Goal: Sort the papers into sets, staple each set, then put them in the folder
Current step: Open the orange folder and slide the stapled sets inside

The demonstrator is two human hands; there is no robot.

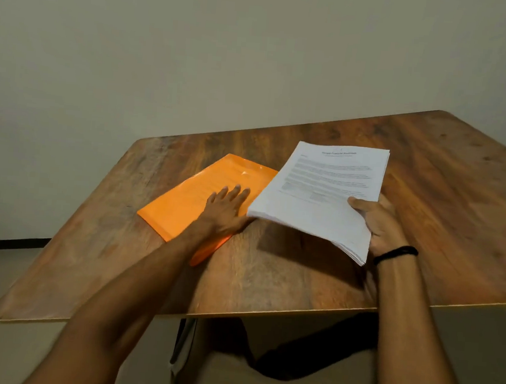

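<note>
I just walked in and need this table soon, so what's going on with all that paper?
A person is working at a wooden table. Their right hand grips a thick stack of printed papers by its near right edge and holds it raised off the tabletop. Their left hand rests flat on an orange folder lying beside it. The papers are not yet in the folder.

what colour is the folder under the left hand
Orange, plain; the folder lies flat under the left hand in the head view.
</note>
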